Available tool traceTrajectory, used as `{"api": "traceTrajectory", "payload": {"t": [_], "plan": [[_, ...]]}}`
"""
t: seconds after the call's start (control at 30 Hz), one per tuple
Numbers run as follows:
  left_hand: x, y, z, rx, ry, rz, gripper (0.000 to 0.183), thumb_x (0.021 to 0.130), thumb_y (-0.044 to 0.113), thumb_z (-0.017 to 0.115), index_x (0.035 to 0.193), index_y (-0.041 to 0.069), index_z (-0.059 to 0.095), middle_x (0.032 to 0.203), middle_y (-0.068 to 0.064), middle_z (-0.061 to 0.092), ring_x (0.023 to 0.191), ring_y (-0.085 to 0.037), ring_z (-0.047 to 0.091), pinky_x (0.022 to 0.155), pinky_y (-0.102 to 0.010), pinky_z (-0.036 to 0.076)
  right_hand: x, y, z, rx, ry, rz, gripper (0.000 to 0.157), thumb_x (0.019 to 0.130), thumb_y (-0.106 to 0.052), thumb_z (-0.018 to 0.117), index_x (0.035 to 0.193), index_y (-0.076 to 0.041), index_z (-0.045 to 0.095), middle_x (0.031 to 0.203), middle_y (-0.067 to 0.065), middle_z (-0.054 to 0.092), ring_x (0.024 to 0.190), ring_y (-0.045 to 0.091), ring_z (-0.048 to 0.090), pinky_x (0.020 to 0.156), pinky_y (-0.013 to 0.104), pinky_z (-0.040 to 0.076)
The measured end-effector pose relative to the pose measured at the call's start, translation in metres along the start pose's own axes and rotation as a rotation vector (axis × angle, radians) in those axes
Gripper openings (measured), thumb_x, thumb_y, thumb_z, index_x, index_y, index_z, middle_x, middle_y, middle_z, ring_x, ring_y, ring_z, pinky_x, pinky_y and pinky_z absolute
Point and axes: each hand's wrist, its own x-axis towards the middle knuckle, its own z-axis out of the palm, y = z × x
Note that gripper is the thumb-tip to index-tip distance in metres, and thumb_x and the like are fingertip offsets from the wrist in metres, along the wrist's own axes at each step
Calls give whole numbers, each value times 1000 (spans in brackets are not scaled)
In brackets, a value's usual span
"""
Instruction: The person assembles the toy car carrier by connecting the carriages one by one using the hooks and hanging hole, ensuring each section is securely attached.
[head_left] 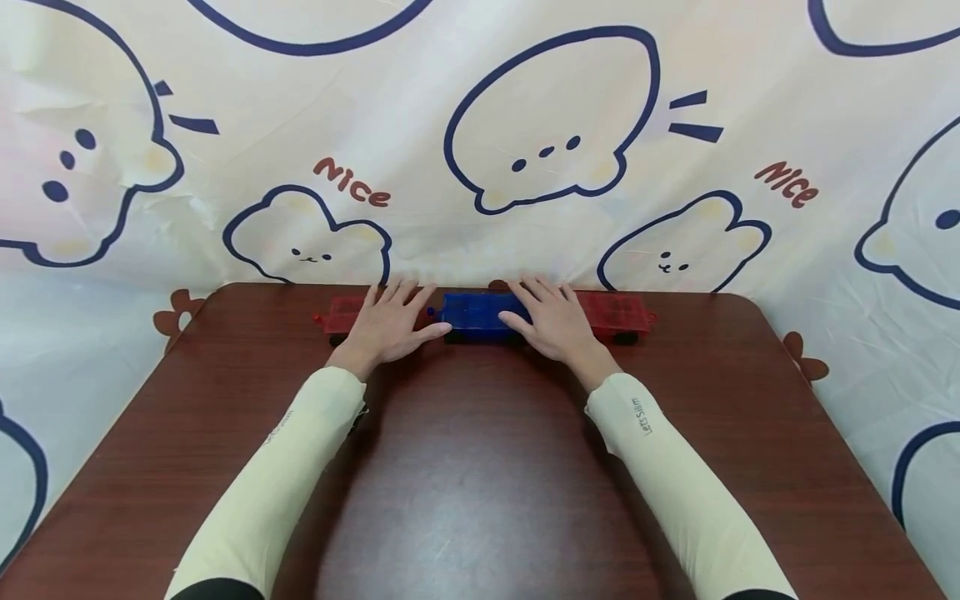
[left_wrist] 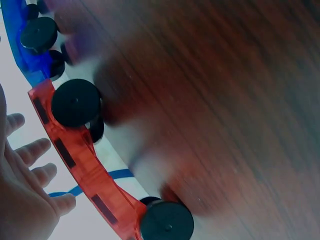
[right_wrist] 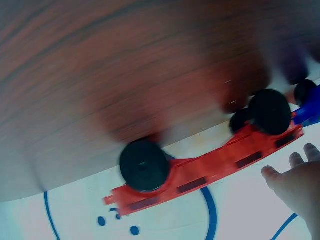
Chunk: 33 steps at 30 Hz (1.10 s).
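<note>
A row of toy train wagons with black wheels stands along the table's far edge. In the head view a red see-through wagon [head_left: 343, 317] is at the left, a blue one [head_left: 472, 315] in the middle and another red one [head_left: 621, 313] at the right. My left hand [head_left: 384, 329] spreads straight fingers above the left red wagon, hiding part of it. Over the joint of the blue and right red wagons is my right hand [head_left: 553, 323], fingers also spread. Contact cannot be made out. Each wrist view shows a hand [left_wrist: 22, 185] beside a red wagon [right_wrist: 215, 167].
The brown wooden table [head_left: 465, 467] reaches from the wagons toward the viewer. Right behind its far edge hangs a white cloth [head_left: 420, 242] with blue cartoon outlines, and the cloth continues down both sides.
</note>
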Motion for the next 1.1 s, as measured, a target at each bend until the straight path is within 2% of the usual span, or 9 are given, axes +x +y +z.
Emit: {"api": "traceTrajectory", "payload": {"t": [0.23, 0.47, 0.8, 1.0, 1.1], "plan": [[3, 12, 0, 10, 32, 34, 86, 94, 74, 43, 160, 20, 32, 163, -15, 29, 153, -39, 14, 120, -62, 4, -15, 18, -2, 2, -14, 23, 77, 101, -68, 34, 159, -18, 36, 164, 8, 31, 152, 31, 24, 121, 59, 13], [8, 25, 1, 6, 32, 69, 86, 93, 72, 49, 160, 21, 33, 162, -13, 30, 152, -39, 15, 121, -61, 5, -24, 30, -5, 15, 14, 51, 74, 101, -66, 38, 159, -20, 37, 163, 9, 33, 152, 30, 24, 120, 60, 14], [15, 38, 6, 5, 10, 83, 84, 95, 73, 43, 161, 22, 33, 164, -12, 29, 153, -38, 13, 121, -59, 5, -33, 41, -5, 34, -11, 85, 77, 101, -68, 35, 159, -18, 38, 164, 10, 32, 153, 31, 19, 119, 64, 12], [18, 44, 12, 16, -7, 82, 84, 95, 73, 43, 161, 22, 31, 165, -12, 27, 153, -38, 13, 121, -60, 3, -36, 45, 0, 44, -44, 108, 78, 100, -70, 32, 160, -20, 34, 166, 9, 27, 154, 31, 17, 120, 62, 7], [20, 50, 15, 18, -8, 88, 84, 96, 72, 43, 161, 22, 31, 165, -13, 26, 153, -38, 14, 121, -61, 4, -37, 47, 1, 19, -32, 116, 79, 100, -71, 31, 160, -20, 34, 166, 9, 26, 154, 30, 17, 120, 62, 7]]}}
